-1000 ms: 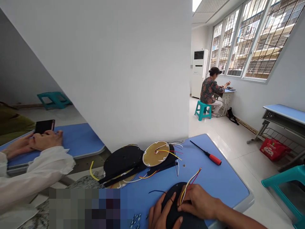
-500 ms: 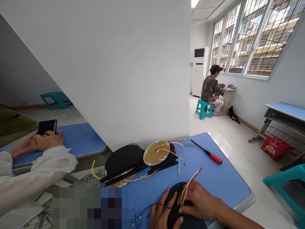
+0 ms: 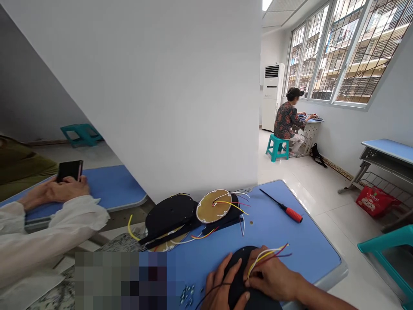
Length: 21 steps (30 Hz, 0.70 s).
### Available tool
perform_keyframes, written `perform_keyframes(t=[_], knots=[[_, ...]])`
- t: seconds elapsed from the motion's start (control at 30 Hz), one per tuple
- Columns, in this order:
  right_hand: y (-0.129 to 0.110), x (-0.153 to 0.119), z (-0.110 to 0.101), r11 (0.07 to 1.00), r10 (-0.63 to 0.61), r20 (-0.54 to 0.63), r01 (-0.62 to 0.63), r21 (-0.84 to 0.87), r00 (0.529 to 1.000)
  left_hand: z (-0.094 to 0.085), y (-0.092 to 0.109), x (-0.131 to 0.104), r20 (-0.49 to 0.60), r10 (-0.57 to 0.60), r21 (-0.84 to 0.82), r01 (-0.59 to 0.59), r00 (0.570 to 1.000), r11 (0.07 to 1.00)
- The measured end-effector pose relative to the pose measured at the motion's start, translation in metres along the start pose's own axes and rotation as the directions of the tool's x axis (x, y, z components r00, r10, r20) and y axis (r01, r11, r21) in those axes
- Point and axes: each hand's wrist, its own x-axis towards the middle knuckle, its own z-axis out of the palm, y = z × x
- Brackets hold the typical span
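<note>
We see the right hand (image 3: 274, 275) pinching a bunch of coloured wires (image 3: 267, 255) against a black disc (image 3: 240, 280) at bottom centre of the frame, fingers closed on the wires where they leave the disc; the wires fan out to the right, yellow, white and red. The left hand (image 3: 217, 290) lies flat on the disc's left edge, fingers spread, pressing rather than gripping, with a thin black wire (image 3: 209, 290) crossing under it. The disc sits on the near edge of a blue table (image 3: 290, 241). Small metal bits (image 3: 187, 295) lie just left of the left hand. Further up the table, centre frame, a gold round plate (image 3: 213, 206) with wires leans on a second black disc (image 3: 169, 212), more loose wires trailing below them. A red-handled screwdriver (image 3: 284, 207) lies to the right of those, well apart from the hands. At left, another person's hands (image 3: 61, 187) hold a dark phone (image 3: 69, 170) over a second blue table (image 3: 112, 185). In the right background a person sits on a teal stool (image 3: 275, 147) at a desk by the window.
</note>
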Motion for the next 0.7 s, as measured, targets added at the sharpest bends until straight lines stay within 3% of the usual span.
perform_keyframes(t=[0.3,0.47,0.7], knots=[[0.008,0.003,0.002,0.990,0.031,-0.065,-0.022,0.136,0.997,-0.005,0.008,0.003,0.030,-0.068,-0.037,0.069,0.997,0.997],[0.004,0.000,0.006,0.990,0.020,-0.114,-0.004,0.141,0.993,-0.002,0.001,0.001,0.008,-0.004,-0.064,0.004,1.000,0.998],[0.008,-0.007,0.010,0.998,0.006,-0.187,0.007,0.065,0.982,0.007,-0.007,-0.003,-0.074,0.058,0.041,-0.056,0.996,0.998]])
